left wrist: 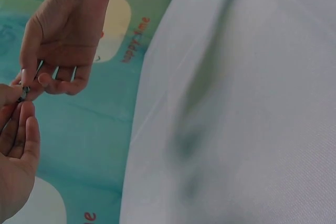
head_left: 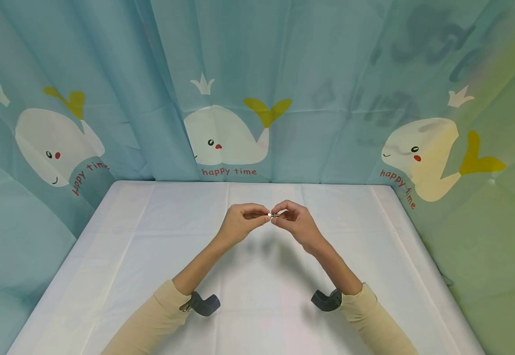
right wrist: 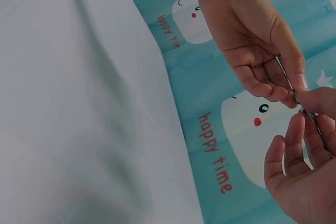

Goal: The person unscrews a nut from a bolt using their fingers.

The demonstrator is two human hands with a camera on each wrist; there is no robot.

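Two hands meet above the worktop, the left hand [head_left: 239, 223] and the right hand [head_left: 300, 226] each pinching a small metal piece [head_left: 275, 215] between thumb and fingertips, probably because so slight a thing leaves room for little more; whether it is one part or two joined, one cannot tell. Facing each other, they seem to steady it from both ends, lifted off the white surface, on which soft shadows [head_left: 286, 254] fall. Farther out, black curved mounts [head_left: 207, 305] sit by the sleeve cuffs [head_left: 170, 296], and a whale-printed curtain [head_left: 328, 158] stands behind the worktop [head_left: 261, 305].
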